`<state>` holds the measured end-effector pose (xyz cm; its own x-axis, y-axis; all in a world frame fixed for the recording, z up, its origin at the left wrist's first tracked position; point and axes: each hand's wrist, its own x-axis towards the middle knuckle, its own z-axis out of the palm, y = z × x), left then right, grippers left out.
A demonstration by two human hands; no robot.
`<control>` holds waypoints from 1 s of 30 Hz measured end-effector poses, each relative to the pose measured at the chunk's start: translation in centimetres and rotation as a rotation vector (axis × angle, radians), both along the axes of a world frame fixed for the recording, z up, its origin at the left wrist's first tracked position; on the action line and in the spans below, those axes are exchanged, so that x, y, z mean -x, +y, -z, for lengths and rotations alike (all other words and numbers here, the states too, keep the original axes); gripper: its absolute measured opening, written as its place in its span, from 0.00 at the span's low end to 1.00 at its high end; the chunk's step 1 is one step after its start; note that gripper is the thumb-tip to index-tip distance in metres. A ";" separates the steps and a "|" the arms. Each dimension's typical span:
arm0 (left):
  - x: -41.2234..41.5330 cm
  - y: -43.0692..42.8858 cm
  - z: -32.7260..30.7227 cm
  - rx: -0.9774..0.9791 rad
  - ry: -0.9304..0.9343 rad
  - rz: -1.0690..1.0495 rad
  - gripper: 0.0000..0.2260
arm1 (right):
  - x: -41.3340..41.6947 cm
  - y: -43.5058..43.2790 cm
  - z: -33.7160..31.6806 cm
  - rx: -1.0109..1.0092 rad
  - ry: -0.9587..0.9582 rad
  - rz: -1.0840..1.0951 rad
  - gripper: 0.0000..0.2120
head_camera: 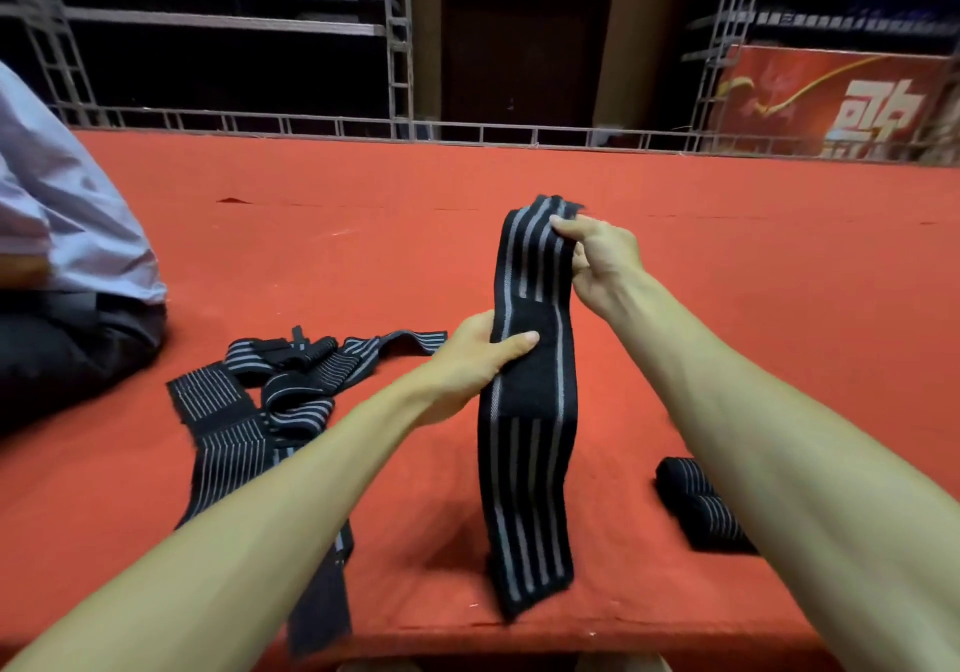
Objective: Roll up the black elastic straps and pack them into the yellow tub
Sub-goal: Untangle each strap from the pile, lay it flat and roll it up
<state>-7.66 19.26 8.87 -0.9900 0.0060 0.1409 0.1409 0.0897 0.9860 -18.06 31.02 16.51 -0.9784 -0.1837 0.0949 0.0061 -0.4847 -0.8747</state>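
Head view: my right hand pinches the top end of one strap, fingers curled round its edge. My left hand grips it lower down, thumb laid across the plain black patch. The strap hangs upright between them, and its bottom end rests crumpled on the red mat near the front edge.

The risks I see come mostly from the stretch. If I start rolling from the top with the two hands pulling unevenly, the roll will likely go crooked and cone out at one side. If my pinch loosens, the elastic could snap back and drop. The black patch looks like a fastener; I judge it could catch on the weave and bunch the roll.

The loose pile lies to my left, well apart from the strap. A rolled strap lies by my right forearm, and a careless elbow could knock it and let it unwind. The yellow tub is out of view, so I would be reaching blind to pack. A seated person is at the far left.
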 end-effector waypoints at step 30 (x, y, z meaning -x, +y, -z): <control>10.0 -5.8 17.8 0.544 -0.325 -0.352 0.17 | 15.8 -9.6 23.7 -0.901 0.021 0.104 0.15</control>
<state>-17.62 13.44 -8.90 -0.9374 -0.3356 -0.0931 -0.2796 0.5658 0.7757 -33.83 21.45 -7.15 -0.9939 -0.1080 -0.0237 -0.0199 0.3860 -0.9223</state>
